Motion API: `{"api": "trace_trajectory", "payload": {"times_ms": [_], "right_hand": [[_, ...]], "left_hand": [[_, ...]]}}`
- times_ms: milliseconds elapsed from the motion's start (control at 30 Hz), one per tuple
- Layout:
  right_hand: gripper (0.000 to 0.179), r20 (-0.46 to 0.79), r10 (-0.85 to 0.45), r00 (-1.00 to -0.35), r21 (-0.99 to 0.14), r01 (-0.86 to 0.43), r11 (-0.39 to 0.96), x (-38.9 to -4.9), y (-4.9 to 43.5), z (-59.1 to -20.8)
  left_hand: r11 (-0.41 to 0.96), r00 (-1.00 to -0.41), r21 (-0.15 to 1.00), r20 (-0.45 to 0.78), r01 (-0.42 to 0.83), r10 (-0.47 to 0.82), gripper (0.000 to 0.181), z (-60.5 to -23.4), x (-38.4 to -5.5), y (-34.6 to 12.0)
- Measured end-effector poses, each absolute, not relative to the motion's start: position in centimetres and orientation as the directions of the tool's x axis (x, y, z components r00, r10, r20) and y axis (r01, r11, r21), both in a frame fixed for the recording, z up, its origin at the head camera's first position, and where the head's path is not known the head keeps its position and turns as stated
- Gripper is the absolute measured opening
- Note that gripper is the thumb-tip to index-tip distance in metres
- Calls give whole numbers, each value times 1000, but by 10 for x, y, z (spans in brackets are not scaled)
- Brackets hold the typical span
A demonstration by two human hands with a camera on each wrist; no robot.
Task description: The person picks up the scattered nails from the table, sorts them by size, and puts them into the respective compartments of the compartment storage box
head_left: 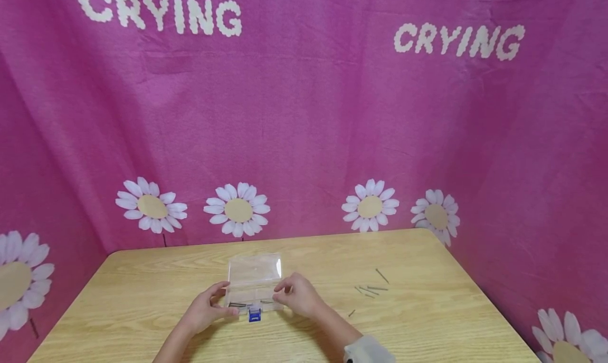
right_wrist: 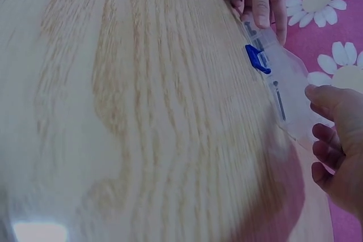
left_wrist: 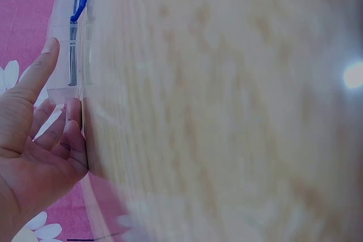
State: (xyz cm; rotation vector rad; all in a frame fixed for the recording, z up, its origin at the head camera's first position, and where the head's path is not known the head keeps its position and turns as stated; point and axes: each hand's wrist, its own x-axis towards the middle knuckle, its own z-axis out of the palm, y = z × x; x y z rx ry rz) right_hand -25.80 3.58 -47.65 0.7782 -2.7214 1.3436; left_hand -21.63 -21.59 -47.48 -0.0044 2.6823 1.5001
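Note:
A clear plastic box (head_left: 254, 292) stands on the table with its lid (head_left: 255, 267) raised at the back and a blue latch (head_left: 255, 314) at the front. Long, thin metal nails (left_wrist: 72, 55) lie in its left part. Another nail (right_wrist: 279, 100) lies in the right part. My left hand (head_left: 204, 311) holds the box's left end, thumb along the front corner and fingers at the side. Over the right end is my right hand (head_left: 299, 295), fingers loosely bent, thumb and index close to the wall. Nothing shows between those fingers.
Several loose nails (head_left: 370, 289) lie on the wooden table (head_left: 427, 321) right of the box, one small nail (head_left: 351, 313) nearer the front. Behind the table hangs a pink curtain (head_left: 304, 141) with printed daisies and lettering.

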Motion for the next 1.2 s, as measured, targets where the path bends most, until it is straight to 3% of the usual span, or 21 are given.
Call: {"api": "trace_trajectory", "payload": {"times_ms": [500,1200], "right_hand": [[22,225,-422,-878,-731,-439,522,-266,71,-465],[16,215,-221,-951,-730,-306,611,-278,144,-460]], "left_hand": [[511,-998,859,-53,-24,43,83,-473,-217,-217],[528,-998,849,-56,-26,40,81,-474,-216,-216]]}}
